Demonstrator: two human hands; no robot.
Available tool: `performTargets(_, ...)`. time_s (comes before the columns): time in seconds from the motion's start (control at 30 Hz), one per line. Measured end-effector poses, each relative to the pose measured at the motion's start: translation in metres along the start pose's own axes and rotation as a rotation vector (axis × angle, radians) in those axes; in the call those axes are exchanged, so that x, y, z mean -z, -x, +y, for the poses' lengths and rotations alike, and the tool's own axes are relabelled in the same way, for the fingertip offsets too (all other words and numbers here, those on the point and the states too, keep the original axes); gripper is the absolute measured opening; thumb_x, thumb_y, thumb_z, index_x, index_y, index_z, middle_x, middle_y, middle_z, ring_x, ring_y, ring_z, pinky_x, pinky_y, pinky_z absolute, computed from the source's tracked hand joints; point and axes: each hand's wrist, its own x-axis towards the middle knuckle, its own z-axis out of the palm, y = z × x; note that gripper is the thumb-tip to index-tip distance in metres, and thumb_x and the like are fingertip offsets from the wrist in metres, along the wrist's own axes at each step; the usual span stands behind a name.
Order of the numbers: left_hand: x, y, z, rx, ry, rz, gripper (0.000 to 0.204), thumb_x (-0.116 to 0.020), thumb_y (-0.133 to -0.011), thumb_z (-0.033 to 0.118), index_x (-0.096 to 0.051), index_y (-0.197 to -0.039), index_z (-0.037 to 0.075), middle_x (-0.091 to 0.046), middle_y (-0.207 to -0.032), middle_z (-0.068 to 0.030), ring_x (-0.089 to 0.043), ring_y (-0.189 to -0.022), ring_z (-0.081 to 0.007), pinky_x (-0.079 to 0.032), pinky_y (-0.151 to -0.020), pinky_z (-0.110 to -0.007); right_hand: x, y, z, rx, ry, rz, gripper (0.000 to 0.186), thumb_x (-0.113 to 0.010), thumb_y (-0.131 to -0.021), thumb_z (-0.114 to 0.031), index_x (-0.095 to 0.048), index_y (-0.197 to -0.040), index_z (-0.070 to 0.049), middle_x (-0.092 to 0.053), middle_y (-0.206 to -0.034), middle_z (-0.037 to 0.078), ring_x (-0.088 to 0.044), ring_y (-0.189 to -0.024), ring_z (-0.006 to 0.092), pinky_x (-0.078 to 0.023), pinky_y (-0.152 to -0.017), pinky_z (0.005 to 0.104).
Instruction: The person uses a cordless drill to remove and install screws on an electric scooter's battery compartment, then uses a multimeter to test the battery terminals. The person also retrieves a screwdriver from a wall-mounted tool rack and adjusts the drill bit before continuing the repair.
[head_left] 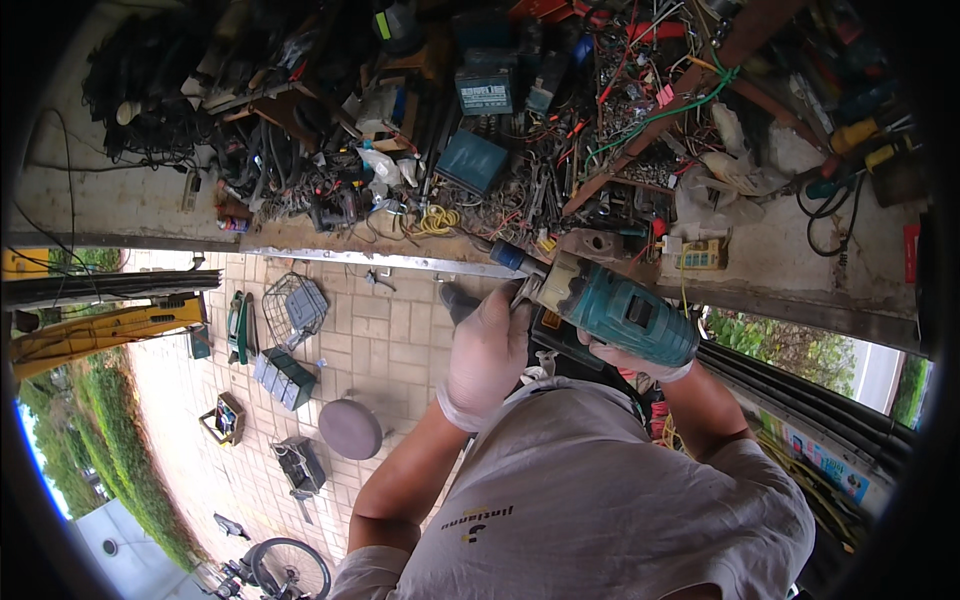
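The teal power tool (625,312) is up in front of the person's chest, at the near edge of the cluttered counter (785,278), with its nose slanting up and to the left and a dark blue socket (508,257) on the end. The right hand (645,362) sits beneath the body, its fingers wrapped in under the casing, presumably because the handle is there and the weight is best carried from below; whether one presses the trigger cannot be told. The left hand (488,352) comes up to the nose just behind the socket, fingers bent and close together; they seem to steady the front end, though whether they pinch a small part there is hidden. Holding the tool this near the body probably makes it easier to support and to see. Behind it, loose metal, wires and a coil of yellow wire (437,221) crowd the counter, and a dark teal box (471,162) lies among them, perhaps so that everything is within arm's reach. A round stool (350,429) and a wire basket (294,306) stand on the brick floor (385,325) to the left, apart from the hands.
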Motion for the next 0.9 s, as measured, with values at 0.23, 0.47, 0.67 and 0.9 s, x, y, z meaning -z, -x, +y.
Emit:
performTargets(0.23, 0.031, 0.005, 0.028, 0.155, -0.081, -0.151, 0.021, -0.054, -0.1, 0.009, -0.059, -0.115, -0.005, -0.064, -0.082, -0.0266, -0.063, -0.073, -0.0447, -0.05, -0.061, -0.044, -0.014, -0.013, 0.026, 0.747, 1.951, -0.07, 0.046, -0.053, -0.104, -0.027, -0.052, -0.139, 0.002, -0.065, -0.129, 0.013, -0.068, -0.109, 0.0222, -0.058, -0.092, 0.0373)
performTargets(0.47, 0.042, 0.002, 0.032, 0.148, -0.183, -0.208, 0.023, -0.055, -0.097, 0.007, -0.058, -0.117, -0.002, -0.063, -0.078, -0.0269, -0.062, -0.073, -0.0466, -0.048, -0.061, -0.049, -0.036, -0.015, 0.029, 1.333, 3.406, -0.514, 0.052, -0.068, -0.09, -0.011, -0.053, -0.138, 0.003, -0.069, -0.119, 0.017, -0.071, -0.103, 0.0308, -0.057, -0.09, 0.0372)
performTargets(0.67, 0.032, 0.001, 0.022, 0.183, -0.241, -0.201, 0.016, -0.055, -0.097, 0.011, -0.058, -0.106, -0.001, -0.062, -0.073, -0.0247, -0.061, -0.067, -0.046, -0.046, -0.056, -0.051, -0.023, -0.018, 0.019, 1.178, 2.873, -0.236, 0.05, -0.065, -0.092, -0.013, -0.054, -0.137, 0.003, -0.067, -0.123, 0.018, -0.067, -0.11, 0.0291, -0.051, -0.097, 0.0342)
performTargets(0.9, 0.025, 0.001, 0.006, 0.111, -0.35, -0.229, 0.01, -0.054, -0.097, 0.013, -0.058, -0.098, 0.003, -0.064, -0.072, -0.0219, -0.064, -0.064, -0.041, -0.049, -0.055, -0.05, -0.019, -0.023, 0.02, 1.339, 3.045, -0.265, 0.046, -0.063, -0.091, -0.017, -0.06, -0.135, -0.006, -0.067, -0.118, 0.01, -0.068, -0.099, 0.0206, -0.052, -0.087, 0.0297)
